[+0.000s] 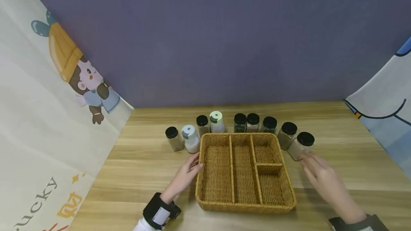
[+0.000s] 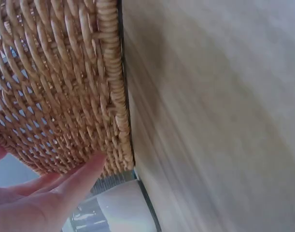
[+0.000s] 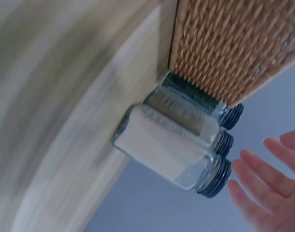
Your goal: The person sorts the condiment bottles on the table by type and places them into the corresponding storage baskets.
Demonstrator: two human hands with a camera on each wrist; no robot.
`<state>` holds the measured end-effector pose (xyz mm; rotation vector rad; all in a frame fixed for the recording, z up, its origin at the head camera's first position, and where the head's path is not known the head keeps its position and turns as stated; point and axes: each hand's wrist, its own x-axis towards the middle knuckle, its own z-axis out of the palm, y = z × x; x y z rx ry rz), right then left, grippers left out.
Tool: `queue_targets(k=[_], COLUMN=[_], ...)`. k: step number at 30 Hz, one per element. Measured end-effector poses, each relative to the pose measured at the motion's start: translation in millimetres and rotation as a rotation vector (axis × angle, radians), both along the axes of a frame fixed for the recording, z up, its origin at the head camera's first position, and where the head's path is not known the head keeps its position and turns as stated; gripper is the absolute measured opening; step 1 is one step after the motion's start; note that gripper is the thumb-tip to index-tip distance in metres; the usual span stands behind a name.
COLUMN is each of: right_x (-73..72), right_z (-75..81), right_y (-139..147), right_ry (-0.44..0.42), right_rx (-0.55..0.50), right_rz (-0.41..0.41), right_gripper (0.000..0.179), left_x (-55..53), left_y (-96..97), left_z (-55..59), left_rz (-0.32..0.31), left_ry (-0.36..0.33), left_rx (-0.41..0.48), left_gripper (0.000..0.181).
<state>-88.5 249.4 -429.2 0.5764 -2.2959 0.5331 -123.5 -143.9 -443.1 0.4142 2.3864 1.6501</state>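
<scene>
Step in hand looks like the right hand (image 1: 324, 179) reaching for the square glass jar of pale powder (image 1: 296, 150), right of centre in the head view, just beside the divided wicker basket (image 1: 245, 207). Best take: thumb and fingers on opposite sides of the glass, below the black screw lid (image 3: 216, 178), in case the lid is loose. Close firmly first, then lift straight up, since the brown-filled jar (image 1: 284, 140) stands right next to it and could get knocked. Smooth glass may slip. Left hand (image 1: 183, 178) should only steady the basket, not tilt it.

Pose: right hand at lower right of the head view, fingers spread, slightly bent, pinching nothing; tips near the lid in the right wrist view, contact hard to tell. Left hand at lower centre, fingers mostly straight against the basket's left wall, thumb by the rim.
</scene>
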Motion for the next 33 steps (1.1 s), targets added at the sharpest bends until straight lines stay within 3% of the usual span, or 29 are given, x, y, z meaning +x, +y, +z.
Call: queue_targets(k=[9,13,15,17,19,22,24,28,33], right_x=[-24.9,-32.8,-37.2,-49.3,-52.7,-56.1,-49.7,-52.0,-55.1], right_z=[13.7,19.5,18.7,0.7,-1.0,-2.8,13.3,12.4,8.2], right_y=[18,23,26,39,42,45,35,35,37], right_ry=[0.039,0.001,-0.029,-0.035,-0.061,-0.106,-0.152,-0.226,-0.272], right_rx=[-0.005,0.008,-0.01,-0.042,-0.055,-0.048,-0.014,-0.004,-0.022], right_rz=[-0.048,-0.068,-0.064,-0.041,-0.032,-0.044,-0.073,-0.082,-0.071], right_gripper=[0.062,0.035,0.026,0.028,0.03,0.035,0.038,0.044,0.046], left_x=[0.0,-1.9,-2.7,-3.2,-3.2,-2.7,-1.8,-0.4,-1.6], left_y=[-0.8,-1.4,-1.9,-2.6,-3.5,-4.6,-4.9,-4.9,-4.5], left_z=[1.0,1.2,0.7,-0.4,-1.3,-2.1,-1.9,-2.1,-4.5], left_rz=[-0.013,0.007,0.024,0.034,0.044,0.058,0.075,0.103,0.119], left_ry=[-0.051,-0.082,-0.107,-0.135,-0.144,-0.167,-0.194,-0.276,-0.303], left_rx=[0.028,0.075,0.099,0.132,0.147,0.171,0.193,0.268,0.291], left_gripper=[0.057,0.058,0.058,0.058,0.058,0.055,0.055,0.056,0.058])
